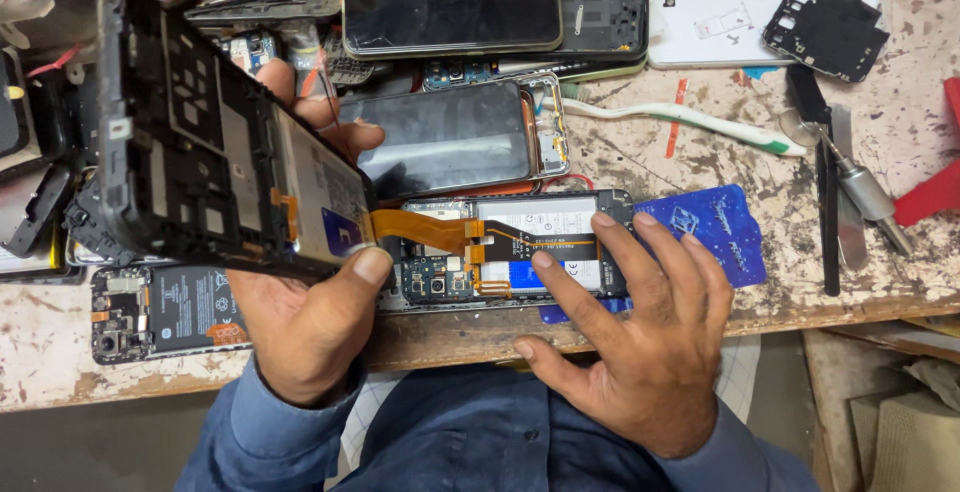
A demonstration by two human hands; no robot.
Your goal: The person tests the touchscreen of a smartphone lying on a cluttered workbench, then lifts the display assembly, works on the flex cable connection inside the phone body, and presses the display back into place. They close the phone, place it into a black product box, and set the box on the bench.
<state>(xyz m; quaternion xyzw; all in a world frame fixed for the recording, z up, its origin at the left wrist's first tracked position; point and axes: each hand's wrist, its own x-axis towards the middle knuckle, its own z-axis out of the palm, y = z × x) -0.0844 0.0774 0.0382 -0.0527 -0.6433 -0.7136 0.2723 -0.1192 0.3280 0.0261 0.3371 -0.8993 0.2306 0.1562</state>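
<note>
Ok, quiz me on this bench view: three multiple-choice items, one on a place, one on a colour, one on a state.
1. Where does the white toothbrush lie?
A. on the bench behind the right hand
B. in the left hand
C. on the floor

2. What colour is the flex ribbon joining the lifted phone frame to the open phone on the bench?
A. green
B. orange
C. white

3. How is the lifted phone frame held?
A. lying flat, untouched
B. gripped by the right hand
C. tilted up in the left hand

Answers: 1 A, it lies past the right hand, near the tools. 2 B, the strip is plainly orange. 3 C, the left thumb clamps its lower edge while the right fingers press the open phone.
</note>
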